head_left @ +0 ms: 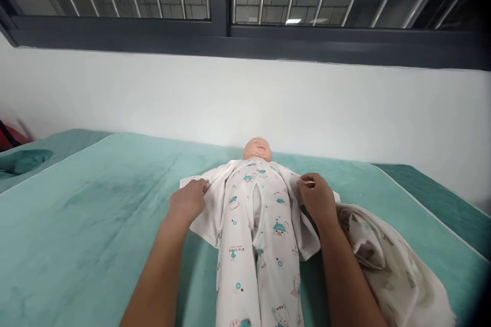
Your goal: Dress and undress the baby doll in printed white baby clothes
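Clothes (240, 225): white baby clothes with small prints, spread over the doll, below its head, at the middle of the sheet; how the layers overlap cannot be fully told.
Doll (257, 149): face up, its bare head toward the wall; probably firm and fairly light.
Left hand (187, 203): fingers curled at the sleeve on its side, apparently pinching the cloth.
Right hand (317, 199): fingers bent against the opposite sleeve; a pinch seems likely, but the fingertips' hold cannot be told.
Feel of the cloth: likely light, limp and soft, quick to crease, hardly fragile; a fold may slide over the layer beneath.
Places to hold: sleeve ends and shoulders, judged best taken between thumb and finger; a pull on one side alone could skew the whole.
Legs (238, 276): long, side by side, running out of view below.
Sheet (115, 204): green; far edge meeting the wall (245, 97) just behind the head; near edge out of view.
Room: broad on the left; tighter on the right, where a crumpled blanket (406, 271) lies just beside the right forearm (347, 265).
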`<state>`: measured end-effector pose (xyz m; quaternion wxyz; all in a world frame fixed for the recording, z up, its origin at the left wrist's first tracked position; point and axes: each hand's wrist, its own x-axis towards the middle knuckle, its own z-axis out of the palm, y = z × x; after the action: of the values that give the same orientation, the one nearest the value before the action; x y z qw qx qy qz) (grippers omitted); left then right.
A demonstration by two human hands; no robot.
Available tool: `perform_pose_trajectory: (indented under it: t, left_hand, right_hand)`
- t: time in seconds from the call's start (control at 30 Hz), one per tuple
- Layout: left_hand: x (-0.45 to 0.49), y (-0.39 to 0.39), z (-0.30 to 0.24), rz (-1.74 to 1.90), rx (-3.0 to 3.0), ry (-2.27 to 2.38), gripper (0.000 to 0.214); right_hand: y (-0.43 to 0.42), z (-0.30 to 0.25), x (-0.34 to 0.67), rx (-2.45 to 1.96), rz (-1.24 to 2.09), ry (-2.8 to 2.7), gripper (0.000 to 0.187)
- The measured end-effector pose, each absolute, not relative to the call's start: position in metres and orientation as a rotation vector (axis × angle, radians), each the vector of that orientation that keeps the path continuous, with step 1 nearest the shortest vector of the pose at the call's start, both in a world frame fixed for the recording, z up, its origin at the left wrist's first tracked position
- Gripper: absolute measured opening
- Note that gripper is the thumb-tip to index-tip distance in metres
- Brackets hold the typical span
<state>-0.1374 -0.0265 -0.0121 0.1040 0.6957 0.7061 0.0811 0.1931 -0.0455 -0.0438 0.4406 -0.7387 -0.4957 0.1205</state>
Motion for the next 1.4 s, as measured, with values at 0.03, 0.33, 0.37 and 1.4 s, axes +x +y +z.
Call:
perform_pose_trajectory:
  t: [0.03,0.33,0.37,1.4]
  left_hand:
    - [-0.136,-0.029,-0.011,0.239,2.060,2.109,0.032]
    - [-0.079,-0.017,-0.023,1.273,2.097,1.483,0.033]
    - [-0.074,-0.015,-0.027,1.260,2.111,1.351,0.034]
    - [-0.105,0.018,-0.053,0.704,2.332,1.990,0.048]
  right_hand:
    - [-0.046,-0.043,0.187,-1.764,0.271,-1.250,0.027]
    - [-0.041,-0.048,0.151,-1.455,0.490,-1.560,0.049]
    - [-0.039,-0.050,0.152,-1.473,0.482,-1.574,0.049]
    - [-0.035,-0.096,0.307,-1.994,0.207,-1.352,0.060]
